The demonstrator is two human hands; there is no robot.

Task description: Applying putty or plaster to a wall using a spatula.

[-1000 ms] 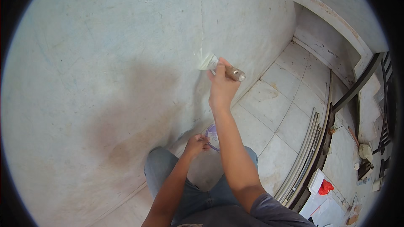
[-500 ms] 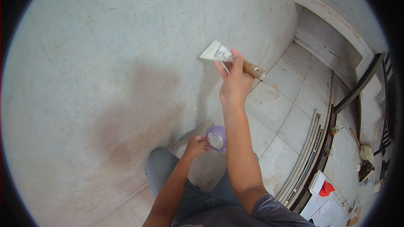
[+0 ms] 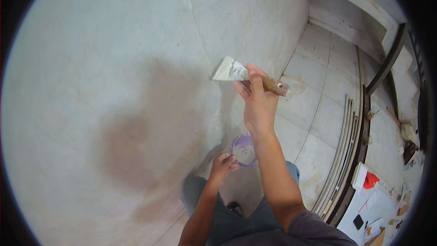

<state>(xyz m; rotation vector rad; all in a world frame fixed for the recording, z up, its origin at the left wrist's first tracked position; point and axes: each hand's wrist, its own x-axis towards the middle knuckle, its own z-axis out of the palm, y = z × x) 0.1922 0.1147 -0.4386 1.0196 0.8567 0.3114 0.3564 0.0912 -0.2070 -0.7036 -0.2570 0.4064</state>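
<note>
My right hand point(image 3: 260, 105) is closed round a putty knife point(image 3: 271, 85) with a brown wooden handle. Its wide blade points left, coated with pale filler, and its edge lies at or very near a crack point(image 3: 199, 29) that runs down the pale wall point(image 3: 91, 41). Whether the edge touches the wall I cannot tell. Lower down, my left hand point(image 3: 223, 166) pinches the rim of a small purple tub point(image 3: 236, 142) with whitish paste inside. My right forearm covers part of the tub's right side.
Pale floor tiles point(image 3: 304, 82) stretch along the wall to the right. Long pipes point(image 3: 339, 150) lie beside a dark rail point(image 3: 353, 177). Beyond it are a white tray point(image 3: 359, 175), a red cloth or bag point(image 3: 371, 181) and a black phone-like object point(image 3: 358, 221).
My view has shifted, so the wall crack now appears slanted and further left. The putty knife is closer to the crack. Both hands keep their holds.
</note>
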